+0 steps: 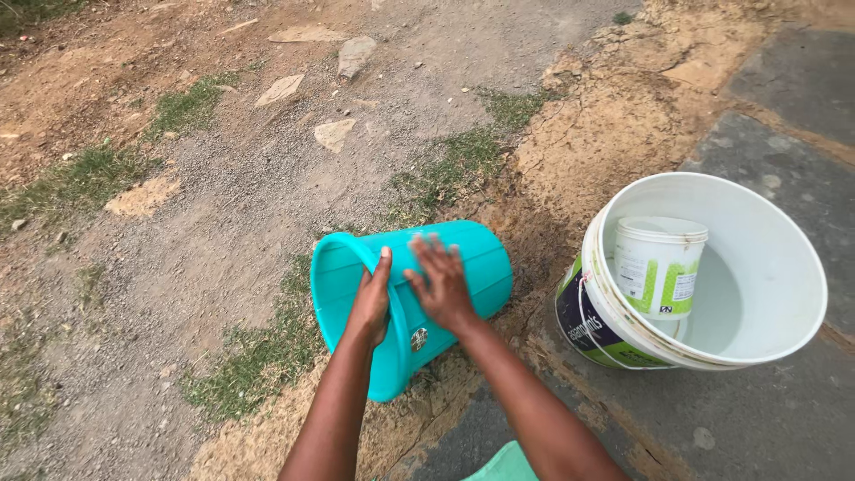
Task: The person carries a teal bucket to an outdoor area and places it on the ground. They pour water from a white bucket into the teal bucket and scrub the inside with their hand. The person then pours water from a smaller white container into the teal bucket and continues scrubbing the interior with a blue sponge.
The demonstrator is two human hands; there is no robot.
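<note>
Teal plastic bucket [427,294] lies tipped on its side on the ground at the edge of dirt and grass, long axis running from mouth at lower left to base at upper right. Left hand [371,307] clamped on the rim at the mouth. Right hand [441,283] flat on the outer wall, fingers spread, just beside the left. White plastic bucket [766,267] with smaller white tub [659,265] inside sits well apart to the right.

tipped on its side on the ground, mouth to the left: teal plastic bucket [445,285], left hand [372,303] at its rim, right hand [441,283] on its wall. to the right, apart, large white plastic bucket [766,267], with small white plastic tub [659,263] inside.
</note>
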